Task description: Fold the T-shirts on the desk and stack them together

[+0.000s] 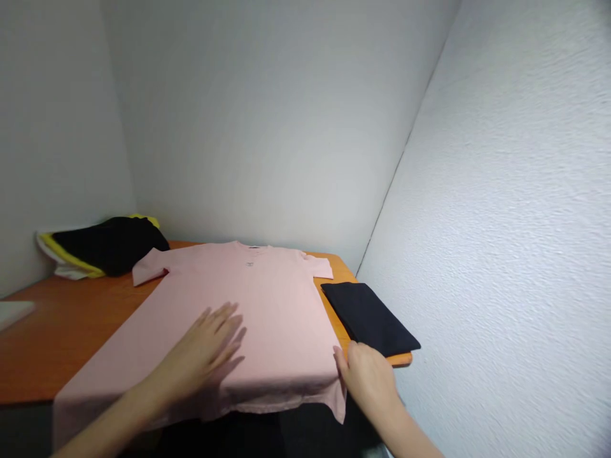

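Observation:
A pink short-sleeved T-shirt (267, 318) lies spread out, its neckline toward the back wall and its hem hanging over the table's front edge. My left hand (210, 340) is over the lower middle of the shirt, palm down, fingers stretched and apart, holding nothing. At the shirt's right side, close to the hem, my right hand (370, 375) is closed with its fingers curled and the thumb against the pink edge. The fingertips of that hand are partly hidden. Just beyond it lies a folded black garment (372, 318).
The shirt rests on an orange-brown wooden table (71, 324). A pile of black, yellow and white cloth (109, 245) sits at the back left. A pale flat item (14, 312) shows at the left edge. Walls stand close behind and to the right.

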A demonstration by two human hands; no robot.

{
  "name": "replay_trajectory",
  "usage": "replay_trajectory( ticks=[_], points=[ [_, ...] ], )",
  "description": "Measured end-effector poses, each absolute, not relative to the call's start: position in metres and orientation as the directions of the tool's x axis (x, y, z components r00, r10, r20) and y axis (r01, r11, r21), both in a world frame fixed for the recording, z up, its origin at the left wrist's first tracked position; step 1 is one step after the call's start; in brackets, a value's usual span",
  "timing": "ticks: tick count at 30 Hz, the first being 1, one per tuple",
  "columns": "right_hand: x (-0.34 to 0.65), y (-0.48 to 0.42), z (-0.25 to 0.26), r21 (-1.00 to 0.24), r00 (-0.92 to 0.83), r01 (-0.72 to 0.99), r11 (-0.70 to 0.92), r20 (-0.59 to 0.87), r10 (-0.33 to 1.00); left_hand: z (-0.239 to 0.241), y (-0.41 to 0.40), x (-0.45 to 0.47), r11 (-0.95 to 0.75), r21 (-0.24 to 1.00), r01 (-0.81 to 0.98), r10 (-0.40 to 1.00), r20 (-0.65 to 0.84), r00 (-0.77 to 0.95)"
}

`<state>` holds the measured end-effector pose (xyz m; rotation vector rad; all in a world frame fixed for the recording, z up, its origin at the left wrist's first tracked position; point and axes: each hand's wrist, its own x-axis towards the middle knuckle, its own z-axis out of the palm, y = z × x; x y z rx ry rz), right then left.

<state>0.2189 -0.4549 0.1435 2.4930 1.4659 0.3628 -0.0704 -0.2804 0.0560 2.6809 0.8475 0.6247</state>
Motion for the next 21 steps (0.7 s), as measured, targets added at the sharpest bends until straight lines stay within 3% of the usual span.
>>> replay_trajectory(
  ticks=[3,6,8,10,12,14,17,19,21],
  points=[
    [0.226,-0.479,0.139,0.251,0.526,0.826,-0.505,-0.019,0.85,0.074,-0.344,-0.044,-0.842,0.446,0.303,0.504,0.455,0.734],
    [0.235,-0.492,0.125,0.096,0.505,0.863,-0.496,-0.125,0.854,0.079,-0.391,-0.019,-0.835,0.528,0.155,0.452,0.497,0.741],
    [0.24,-0.495,0.119,-0.085,0.464,0.871,-0.483,-0.179,0.868,0.073,-0.411,-0.001,-0.816,0.569,0.098,0.441,0.505,0.742],
    [0.238,-0.494,0.119,-0.341,0.376,0.836,-0.431,-0.216,0.901,0.063,-0.425,0.018,-0.81,0.582,0.069,0.449,0.542,0.71],
    [0.229,-0.492,0.128,-0.619,0.256,0.707,-0.343,-0.229,0.939,0.055,-0.435,0.038,-0.822,0.566,0.062,0.468,0.61,0.64],
    [0.217,-0.487,0.142,-0.816,0.158,0.501,-0.288,-0.241,0.958,0.053,-0.439,0.054,-0.824,0.562,0.077,0.503,0.661,0.557],
    [0.207,-0.469,0.165,-0.911,0.042,0.324,-0.255,-0.255,0.966,0.066,-0.436,0.06,-0.742,0.664,0.089,0.609,0.613,0.503],
    [0.215,-0.443,0.176,-0.91,-0.007,0.36,-0.205,-0.222,0.975,0.082,-0.428,0.053,-0.609,0.789,0.082,0.705,0.492,0.51],
    [0.237,-0.406,0.183,-0.834,0.101,0.526,-0.166,-0.132,0.986,0.097,-0.42,0.042,-0.459,0.885,0.079,0.781,0.36,0.51]
  ],
)
